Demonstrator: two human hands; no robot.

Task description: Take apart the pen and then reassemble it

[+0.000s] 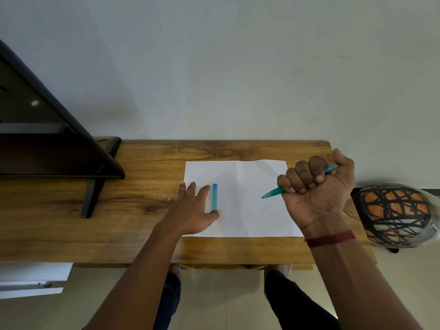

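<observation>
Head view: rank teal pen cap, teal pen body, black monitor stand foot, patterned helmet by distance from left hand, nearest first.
From the left hand:
1. Teal pen cap, on the white paper beside its fingers.
2. Teal pen body, in the right hand's grip.
3. Black monitor stand foot, far left.
4. Patterned helmet, far right.

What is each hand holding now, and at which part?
The right hand holds the teal pen in a fist around its middle, tip pointing left. The left hand holds nothing; it lies open beside the pen cap.
</observation>
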